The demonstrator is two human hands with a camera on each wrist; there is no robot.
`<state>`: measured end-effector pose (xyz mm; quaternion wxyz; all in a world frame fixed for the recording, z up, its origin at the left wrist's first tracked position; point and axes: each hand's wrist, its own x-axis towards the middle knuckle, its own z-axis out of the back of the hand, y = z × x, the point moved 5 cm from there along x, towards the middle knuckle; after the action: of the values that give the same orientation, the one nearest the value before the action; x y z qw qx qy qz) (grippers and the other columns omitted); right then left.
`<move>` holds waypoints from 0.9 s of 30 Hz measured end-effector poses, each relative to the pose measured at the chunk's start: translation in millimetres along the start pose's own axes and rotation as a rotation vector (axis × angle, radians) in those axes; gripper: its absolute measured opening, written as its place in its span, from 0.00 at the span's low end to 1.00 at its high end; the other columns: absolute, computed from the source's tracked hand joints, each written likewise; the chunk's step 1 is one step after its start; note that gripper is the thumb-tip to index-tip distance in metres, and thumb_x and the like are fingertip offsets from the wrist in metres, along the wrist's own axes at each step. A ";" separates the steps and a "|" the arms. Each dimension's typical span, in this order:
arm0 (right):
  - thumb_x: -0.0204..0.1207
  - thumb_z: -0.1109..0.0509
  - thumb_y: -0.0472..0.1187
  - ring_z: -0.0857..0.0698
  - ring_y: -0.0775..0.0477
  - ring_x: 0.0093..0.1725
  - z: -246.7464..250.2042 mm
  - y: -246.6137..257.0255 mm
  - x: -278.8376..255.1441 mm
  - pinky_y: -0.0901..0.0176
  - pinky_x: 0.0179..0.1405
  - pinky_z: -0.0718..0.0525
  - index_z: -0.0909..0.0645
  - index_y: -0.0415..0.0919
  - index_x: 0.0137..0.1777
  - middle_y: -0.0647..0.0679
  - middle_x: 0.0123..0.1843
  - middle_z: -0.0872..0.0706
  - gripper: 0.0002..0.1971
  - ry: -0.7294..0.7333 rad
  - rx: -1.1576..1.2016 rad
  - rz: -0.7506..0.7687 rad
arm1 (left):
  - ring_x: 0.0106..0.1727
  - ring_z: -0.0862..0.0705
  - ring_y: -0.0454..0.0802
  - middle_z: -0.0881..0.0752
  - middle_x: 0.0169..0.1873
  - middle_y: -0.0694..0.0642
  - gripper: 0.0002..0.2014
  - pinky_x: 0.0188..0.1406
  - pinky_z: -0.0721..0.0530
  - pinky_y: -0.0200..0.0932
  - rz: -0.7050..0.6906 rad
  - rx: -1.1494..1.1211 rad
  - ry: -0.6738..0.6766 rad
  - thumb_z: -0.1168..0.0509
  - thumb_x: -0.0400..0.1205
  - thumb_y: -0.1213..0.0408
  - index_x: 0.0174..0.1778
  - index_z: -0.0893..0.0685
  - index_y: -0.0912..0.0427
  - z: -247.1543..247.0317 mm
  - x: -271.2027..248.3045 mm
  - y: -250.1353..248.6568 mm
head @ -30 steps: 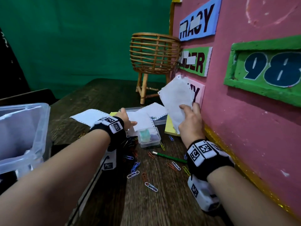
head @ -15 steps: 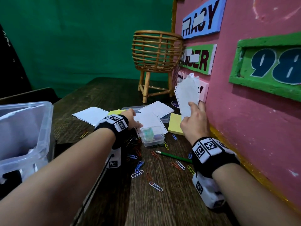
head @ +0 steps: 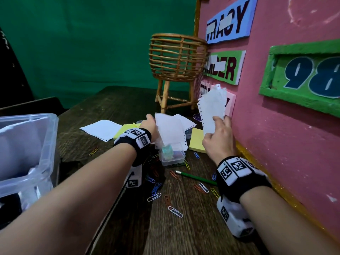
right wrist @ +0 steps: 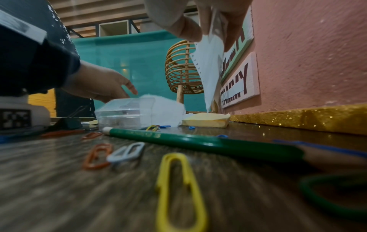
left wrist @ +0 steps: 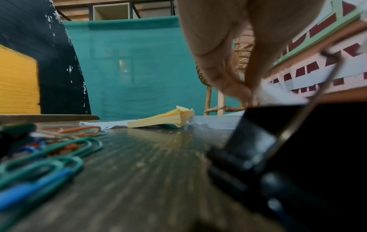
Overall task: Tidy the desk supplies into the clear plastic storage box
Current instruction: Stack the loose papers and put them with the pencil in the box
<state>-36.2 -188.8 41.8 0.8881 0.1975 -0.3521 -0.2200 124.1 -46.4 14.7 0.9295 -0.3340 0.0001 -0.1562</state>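
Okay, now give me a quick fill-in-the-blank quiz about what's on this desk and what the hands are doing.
1. The right hand holds white sheets upright near the ____ wall.
2. The pencil lying among the paper clips is ____ in colour.
3. The left hand is lifting a white ____ above the small clear case.
4. The clear storage box stands on the desk's ____ side.

Missing words: pink; green; sheet; left

head: above, looking down over desk (head: 184, 227)
wrists: desk-level, close, facing forward
shared: stool (head: 177, 57) (left wrist: 220, 108) (right wrist: 183, 72)
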 end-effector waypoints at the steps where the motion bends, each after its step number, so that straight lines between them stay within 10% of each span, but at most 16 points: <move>1: 0.76 0.40 0.32 0.22 0.39 0.60 0.7 0.8 0.1 0.62 0.46 0.29 0.32 0.36 0.74 0.42 0.72 0.33 0.24 -0.006 0.006 -0.003 | 0.64 0.21 0.67 0.21 0.64 0.71 0.19 0.57 0.23 0.53 -0.034 -0.076 -0.049 0.42 0.82 0.71 0.69 0.35 0.69 4.9 -1.7 -3.0; 6: 0.82 0.44 0.41 0.26 0.41 0.67 4.1 4.0 -0.5 0.60 0.60 0.31 0.32 0.33 0.74 0.40 0.72 0.33 0.22 -0.043 0.089 0.010 | 0.55 0.16 0.64 0.16 0.56 0.67 0.16 0.59 0.18 0.49 -0.174 -0.344 -0.159 0.44 0.82 0.72 0.66 0.26 0.67 19.7 5.6 -10.0; 10: 0.83 0.43 0.50 0.27 0.40 0.68 4.6 5.8 -1.4 0.62 0.64 0.33 0.35 0.31 0.76 0.36 0.73 0.34 0.27 -0.032 0.157 0.021 | 0.29 0.26 0.47 0.24 0.32 0.56 0.07 0.30 0.18 0.35 -0.205 -0.667 0.072 0.45 0.86 0.71 0.50 0.21 0.66 11.3 2.1 -32.8; 14: 0.80 0.38 0.49 0.30 0.39 0.73 6.8 3.8 -0.9 0.60 0.70 0.34 0.36 0.31 0.75 0.36 0.76 0.36 0.29 -0.055 0.197 -0.017 | 0.27 0.24 0.43 0.23 0.31 0.52 0.08 0.38 0.18 0.42 -0.279 -0.616 0.278 0.44 0.86 0.66 0.46 0.19 0.60 -5.3 -4.8 -58.6; 23: 0.69 0.42 0.17 0.25 0.41 0.64 5.6 2.1 0.7 0.62 0.53 0.27 0.52 0.51 0.82 0.39 0.75 0.36 0.46 -0.056 0.115 -0.001 | 0.64 0.20 0.56 0.18 0.66 0.59 0.16 0.64 0.24 0.43 -0.334 0.454 0.249 0.41 0.83 0.62 0.66 0.20 0.60 -35.4 18.6 -40.6; 27: 0.69 0.41 0.18 0.23 0.36 0.65 0.4 -5.8 4.6 0.53 0.66 0.23 0.27 0.43 0.73 0.38 0.73 0.36 0.33 0.019 0.047 -0.054 | 0.59 0.19 0.52 0.18 0.67 0.52 0.16 0.65 0.22 0.44 -0.240 0.669 0.335 0.38 0.81 0.57 0.65 0.19 0.48 -46.4 42.0 -6.8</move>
<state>-35.0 -196.1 41.6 0.8801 0.2299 -0.3434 -0.2337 157.2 -92.3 -12.8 0.9493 0.0199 0.0618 -0.3075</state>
